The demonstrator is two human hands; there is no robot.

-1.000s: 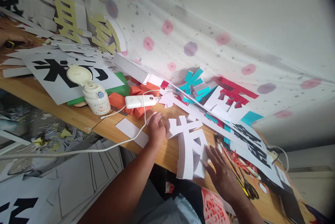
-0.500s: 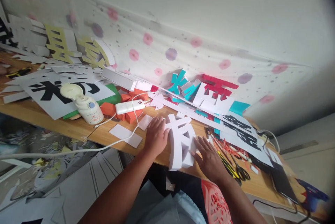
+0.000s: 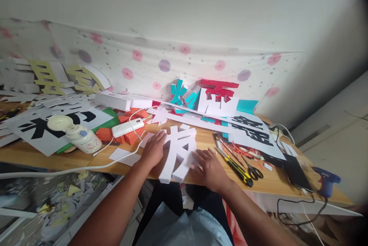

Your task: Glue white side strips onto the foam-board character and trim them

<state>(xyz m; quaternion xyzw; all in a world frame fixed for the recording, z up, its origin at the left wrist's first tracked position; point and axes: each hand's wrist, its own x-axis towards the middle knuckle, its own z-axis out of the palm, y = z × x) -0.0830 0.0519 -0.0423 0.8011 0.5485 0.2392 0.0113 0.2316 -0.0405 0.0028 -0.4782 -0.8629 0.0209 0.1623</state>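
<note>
A white raised paper character (image 3: 168, 158), built up with thick sides, lies near the table's front edge, its strokes slanting a little. My left hand (image 3: 153, 148) holds its left side, fingers together around the end of the cross stroke. On the opposite side, my right hand (image 3: 208, 167) grips the lower right part with bent fingers, thumb close to the edge. Parts of the fingertips are hidden against the white strokes. White paper pieces (image 3: 125, 157) lie by my left hand. A yellow-black utility knife (image 3: 237, 169) and black-handled scissors (image 3: 254, 172) lie right of my right hand.
An open white bottle (image 3: 83, 138), a white power bank (image 3: 128, 127) with cable and orange paper pieces (image 3: 105, 135) stand left. Turquoise (image 3: 179, 92) and red characters (image 3: 220, 85) lean behind. A phone (image 3: 297, 173) and blue glue gun (image 3: 326, 181) lie right; scraps cover the floor.
My view has swung and levelled, bringing the glue gun into sight. The white character appears turned slightly, its lower end shifted left, with both hands staying at its sides.
</note>
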